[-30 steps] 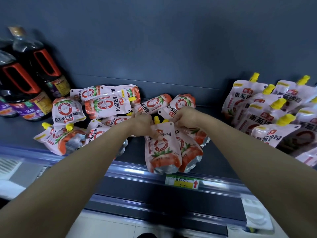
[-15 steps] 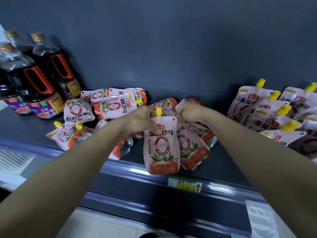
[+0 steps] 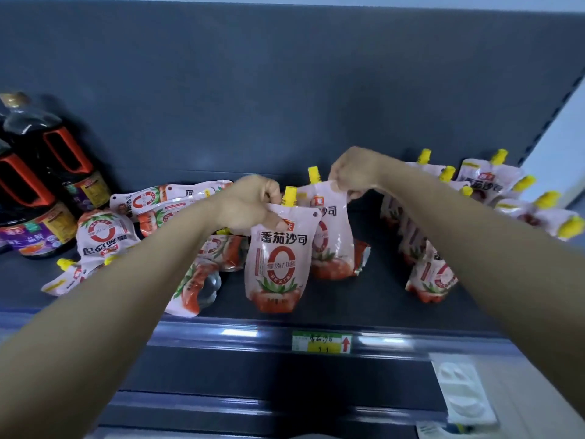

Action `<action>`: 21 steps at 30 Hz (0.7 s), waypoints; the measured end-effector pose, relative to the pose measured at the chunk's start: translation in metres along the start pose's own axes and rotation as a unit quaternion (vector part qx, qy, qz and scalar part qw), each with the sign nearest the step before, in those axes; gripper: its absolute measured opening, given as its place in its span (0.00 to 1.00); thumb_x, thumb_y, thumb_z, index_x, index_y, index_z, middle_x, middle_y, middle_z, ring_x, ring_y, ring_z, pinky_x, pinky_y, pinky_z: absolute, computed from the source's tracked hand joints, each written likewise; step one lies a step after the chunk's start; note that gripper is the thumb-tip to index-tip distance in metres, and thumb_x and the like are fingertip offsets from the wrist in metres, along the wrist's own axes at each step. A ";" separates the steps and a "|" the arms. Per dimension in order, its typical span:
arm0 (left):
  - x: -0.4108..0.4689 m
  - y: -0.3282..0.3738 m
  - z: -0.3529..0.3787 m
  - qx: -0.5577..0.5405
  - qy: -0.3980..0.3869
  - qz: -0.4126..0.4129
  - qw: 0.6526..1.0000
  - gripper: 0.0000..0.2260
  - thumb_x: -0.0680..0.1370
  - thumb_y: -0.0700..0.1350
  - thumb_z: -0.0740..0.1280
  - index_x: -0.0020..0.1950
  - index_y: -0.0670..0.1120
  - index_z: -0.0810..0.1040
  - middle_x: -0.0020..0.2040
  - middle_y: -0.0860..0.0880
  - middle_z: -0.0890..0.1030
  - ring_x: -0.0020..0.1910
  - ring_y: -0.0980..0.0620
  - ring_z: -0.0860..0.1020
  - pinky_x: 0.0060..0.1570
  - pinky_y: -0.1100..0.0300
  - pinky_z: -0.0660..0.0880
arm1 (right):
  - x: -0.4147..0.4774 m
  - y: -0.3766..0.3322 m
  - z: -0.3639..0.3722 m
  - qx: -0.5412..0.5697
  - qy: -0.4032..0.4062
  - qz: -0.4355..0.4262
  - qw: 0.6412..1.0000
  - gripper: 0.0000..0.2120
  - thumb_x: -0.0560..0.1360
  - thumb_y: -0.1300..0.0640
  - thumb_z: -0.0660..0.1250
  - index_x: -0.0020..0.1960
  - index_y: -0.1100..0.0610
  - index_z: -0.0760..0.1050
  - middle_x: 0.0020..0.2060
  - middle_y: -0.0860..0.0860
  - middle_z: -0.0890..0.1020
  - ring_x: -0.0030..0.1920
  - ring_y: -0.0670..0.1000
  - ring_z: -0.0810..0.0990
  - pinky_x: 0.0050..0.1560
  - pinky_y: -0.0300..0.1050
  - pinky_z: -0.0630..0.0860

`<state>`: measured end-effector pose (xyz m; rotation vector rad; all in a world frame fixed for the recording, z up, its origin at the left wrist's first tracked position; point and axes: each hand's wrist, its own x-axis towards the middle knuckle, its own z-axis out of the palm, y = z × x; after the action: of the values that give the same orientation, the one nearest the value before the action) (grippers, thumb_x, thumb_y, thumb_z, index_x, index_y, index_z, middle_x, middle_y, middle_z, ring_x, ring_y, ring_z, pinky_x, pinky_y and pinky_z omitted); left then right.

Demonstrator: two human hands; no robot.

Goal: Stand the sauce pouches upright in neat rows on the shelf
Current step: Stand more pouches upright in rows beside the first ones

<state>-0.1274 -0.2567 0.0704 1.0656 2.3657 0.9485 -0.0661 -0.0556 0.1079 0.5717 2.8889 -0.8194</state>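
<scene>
Front pouch (image 3: 278, 261) is pinched at its top by left hand (image 3: 250, 204), hanging below; rear pouch (image 3: 332, 236) is pinched likewise by right hand (image 3: 354, 172).

Shop aisle, dark metal shelf (image 3: 373, 299) with price tag (image 3: 321, 342) on its rail, many identical sauce pouches (image 3: 438, 274), bottles (image 3: 47, 185)

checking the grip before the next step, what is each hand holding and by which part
Left hand pinches the top edge of the front pink tomato sauce pouch, beside its yellow spout. Right hand grips the top edge of the pink pouch behind.
</scene>
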 end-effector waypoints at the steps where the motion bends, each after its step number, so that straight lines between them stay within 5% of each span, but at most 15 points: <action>1: 0.003 0.006 -0.002 -0.005 0.010 0.009 1.000 0.13 0.67 0.38 0.76 0.33 0.45 0.71 0.29 0.52 0.76 0.26 0.58 0.72 0.24 0.69 0.69 | 0.000 0.001 -0.011 0.014 0.025 0.010 1.000 0.12 0.73 0.66 0.65 0.57 0.61 0.78 0.34 0.51 0.77 0.29 0.47 0.75 0.17 0.29 0.71; 4: 0.011 0.019 -0.006 -0.018 0.050 0.033 0.998 0.16 0.67 0.38 0.76 0.32 0.47 0.68 0.23 0.57 0.72 0.19 0.62 0.67 0.22 0.71 0.64 | 0.005 0.009 -0.033 0.039 0.112 0.021 0.993 0.15 0.74 0.68 0.63 0.61 0.64 0.76 0.44 0.56 0.78 0.32 0.49 0.75 0.27 0.34 0.77; 8: 0.026 0.028 -0.002 -0.039 0.110 0.040 0.992 0.15 0.68 0.40 0.76 0.33 0.48 0.69 0.34 0.46 0.76 0.32 0.52 0.71 0.35 0.60 0.68 | 0.011 0.023 -0.038 -0.048 0.199 0.040 0.978 0.13 0.74 0.69 0.61 0.57 0.65 0.78 0.53 0.60 0.82 0.52 0.60 0.81 0.52 0.51 0.80; 13: 0.047 0.040 0.011 -0.038 0.164 0.037 0.985 0.15 0.68 0.39 0.75 0.33 0.48 0.68 0.34 0.47 0.77 0.33 0.49 0.73 0.35 0.58 0.71 | 0.018 0.050 -0.027 -0.077 0.202 0.087 0.973 0.14 0.74 0.69 0.60 0.57 0.64 0.78 0.56 0.60 0.81 0.58 0.60 0.78 0.59 0.52 0.77; 18: 0.061 0.042 0.019 -0.036 0.185 0.023 0.982 0.14 0.70 0.38 0.73 0.34 0.48 0.68 0.42 0.38 0.82 0.43 0.39 0.80 0.45 0.45 0.78 | 0.033 0.071 -0.024 -0.026 0.167 0.108 0.980 0.15 0.77 0.66 0.59 0.62 0.65 0.76 0.59 0.63 0.79 0.61 0.62 0.77 0.63 0.54 0.74; 21: 0.067 0.040 0.023 -0.031 0.190 0.013 0.981 0.15 0.69 0.38 0.74 0.33 0.48 0.68 0.40 0.39 0.82 0.41 0.40 0.80 0.43 0.48 0.77 | 0.037 0.073 -0.026 -0.060 0.163 0.101 0.980 0.14 0.76 0.66 0.61 0.60 0.64 0.77 0.58 0.60 0.80 0.59 0.59 0.79 0.61 0.52 0.76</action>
<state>-0.1365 -0.1764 0.0788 0.9618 2.6039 1.3285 -0.0726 0.0276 0.0873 1.0534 3.0649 -0.5652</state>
